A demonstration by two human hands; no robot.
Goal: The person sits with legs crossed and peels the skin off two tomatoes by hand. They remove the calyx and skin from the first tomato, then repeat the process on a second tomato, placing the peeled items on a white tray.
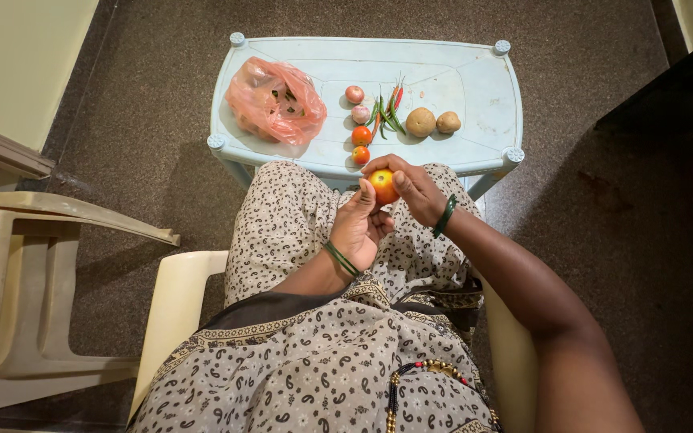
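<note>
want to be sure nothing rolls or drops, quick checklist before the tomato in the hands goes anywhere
1. Tomato held by both hands, left hand and right hand: ok.
2. Hold is above the lap, just short of the light blue table: ok.
3. Two tomatoes near the table's front edge, close to the rim: not ok.
4. Free table surface to the right of the potatoes: ok.
5. Chillies and onions lie apart from the hands: ok.
6. Pink bag closed or open: cannot tell.

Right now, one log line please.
both hands: holding tomato | stool: tomatoes, onions, chillies, potatoes, pink bag
</note>
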